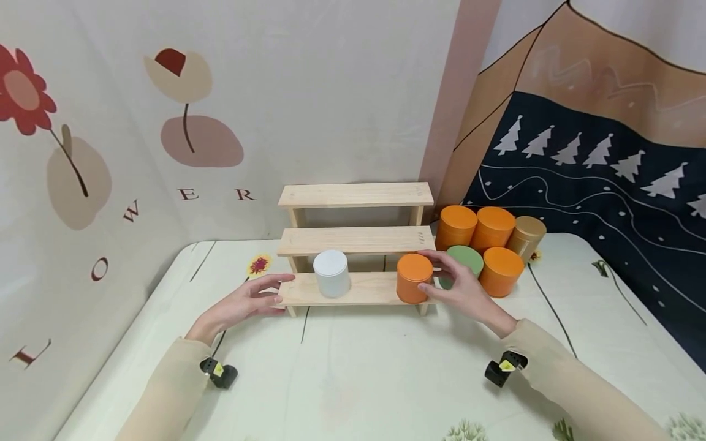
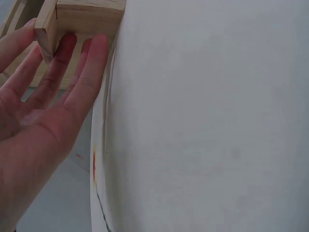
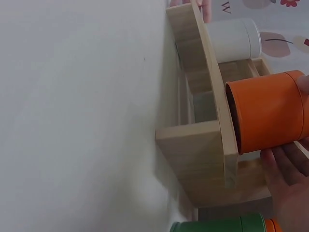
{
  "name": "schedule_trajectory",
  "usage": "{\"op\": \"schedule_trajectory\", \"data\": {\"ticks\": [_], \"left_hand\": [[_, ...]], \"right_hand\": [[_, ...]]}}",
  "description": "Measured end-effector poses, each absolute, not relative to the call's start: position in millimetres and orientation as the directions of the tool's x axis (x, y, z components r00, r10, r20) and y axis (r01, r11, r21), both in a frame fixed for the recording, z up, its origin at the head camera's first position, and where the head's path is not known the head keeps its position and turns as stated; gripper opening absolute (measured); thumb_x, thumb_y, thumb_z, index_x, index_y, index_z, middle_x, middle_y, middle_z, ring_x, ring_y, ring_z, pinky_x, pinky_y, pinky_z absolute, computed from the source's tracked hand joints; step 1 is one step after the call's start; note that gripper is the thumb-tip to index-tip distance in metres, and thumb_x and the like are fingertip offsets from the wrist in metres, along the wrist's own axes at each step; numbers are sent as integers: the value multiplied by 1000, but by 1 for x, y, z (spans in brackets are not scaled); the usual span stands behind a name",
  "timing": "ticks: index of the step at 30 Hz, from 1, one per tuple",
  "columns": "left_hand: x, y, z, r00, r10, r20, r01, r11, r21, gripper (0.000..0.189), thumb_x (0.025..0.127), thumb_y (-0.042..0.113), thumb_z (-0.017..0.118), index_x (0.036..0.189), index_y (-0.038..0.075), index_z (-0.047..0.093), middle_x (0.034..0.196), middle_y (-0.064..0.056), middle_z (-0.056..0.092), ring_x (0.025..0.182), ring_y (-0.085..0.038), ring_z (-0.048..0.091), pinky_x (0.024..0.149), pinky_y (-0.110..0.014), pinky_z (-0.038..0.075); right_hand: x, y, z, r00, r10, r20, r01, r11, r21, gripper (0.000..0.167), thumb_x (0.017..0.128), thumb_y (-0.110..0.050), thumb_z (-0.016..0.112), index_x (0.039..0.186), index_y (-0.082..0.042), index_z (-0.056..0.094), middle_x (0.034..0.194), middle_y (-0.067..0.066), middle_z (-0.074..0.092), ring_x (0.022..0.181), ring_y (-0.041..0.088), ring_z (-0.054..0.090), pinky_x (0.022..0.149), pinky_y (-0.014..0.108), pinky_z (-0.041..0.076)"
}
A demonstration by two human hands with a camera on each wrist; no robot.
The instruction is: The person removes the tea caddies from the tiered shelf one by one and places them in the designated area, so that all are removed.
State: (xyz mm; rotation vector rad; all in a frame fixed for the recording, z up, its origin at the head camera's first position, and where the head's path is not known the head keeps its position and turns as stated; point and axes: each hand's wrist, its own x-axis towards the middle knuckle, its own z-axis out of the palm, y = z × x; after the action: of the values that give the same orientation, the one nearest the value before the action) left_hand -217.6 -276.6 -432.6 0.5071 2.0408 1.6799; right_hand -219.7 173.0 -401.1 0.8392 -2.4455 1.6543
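A three-tier wooden shelf (image 1: 353,239) stands against the back cloth. On its lowest board, left of the middle, sits a white lidded canister (image 1: 331,278). My right hand (image 1: 462,286) holds an orange canister (image 1: 415,283) at the right end of that board, thumb in front and fingers round the far side. In the right wrist view the canister's base (image 3: 233,118) is close to the board, and part of it looks slightly raised. My left hand (image 1: 239,304) is at the board's left end, its extended fingers (image 2: 89,72) touching or very near the wood.
Right of the shelf stand several orange canisters (image 1: 501,271), a green one (image 1: 466,258) and a gold one (image 1: 527,236), grouped closely beside my right hand. A pale flower-printed cloth (image 1: 353,380) covers the table. A patterned curtain (image 1: 342,92) hangs behind.
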Motion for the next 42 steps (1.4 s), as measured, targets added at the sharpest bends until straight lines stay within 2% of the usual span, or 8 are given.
{"op": "schedule_trajectory", "data": {"ticks": [3,5,10,15,29,42], "left_hand": [[-219,-277,-433,-833,543,-108,-8,184,983,57,96,7,59,147,0,33,141,-24,35,115,-25,55,95,-44,48],[-220,-278,-434,-833,543,-111,-15,179,984,58,96,7,59,147,0,33,146,-24,31,116,-25,55,95,-44,48],[-220,-278,-435,-827,551,-112,-18,174,985,57,96,7,58,147,1,33,149,-23,28,117,-23,54,96,-43,47],[-220,-278,-434,-823,558,-102,-8,168,986,56,97,5,57,147,0,32,148,-24,28,116,-22,55,96,-43,47],[-220,-278,-433,-821,559,-116,-13,185,983,56,97,5,57,147,0,33,142,-22,35,114,-24,55,96,-42,48],[-220,-278,-432,-813,572,-111,-8,178,984,55,97,4,56,147,-1,32,136,-23,38,113,-23,56,96,-43,47]], "right_hand": [[-218,181,-399,-853,-386,351,-474,290,-832,57,85,-1,73,136,0,48,129,15,54,111,18,52,97,50,45],[-217,187,-398,-855,-378,356,-477,300,-826,57,85,0,72,136,1,47,129,16,53,111,15,51,97,47,45],[-216,198,-398,-853,-363,377,-491,308,-815,56,85,3,71,136,2,47,130,18,53,111,10,51,94,26,47],[-214,208,-397,-843,-360,401,-513,308,-801,55,85,4,70,136,2,48,128,18,54,109,6,52,90,17,46],[-206,236,-393,-875,-322,361,-468,376,-800,56,88,2,69,138,3,45,125,20,55,106,2,53,91,15,45],[-200,255,-399,-884,-295,362,-459,401,-793,54,88,1,69,136,5,45,123,21,53,104,-3,54,87,12,46]]}}
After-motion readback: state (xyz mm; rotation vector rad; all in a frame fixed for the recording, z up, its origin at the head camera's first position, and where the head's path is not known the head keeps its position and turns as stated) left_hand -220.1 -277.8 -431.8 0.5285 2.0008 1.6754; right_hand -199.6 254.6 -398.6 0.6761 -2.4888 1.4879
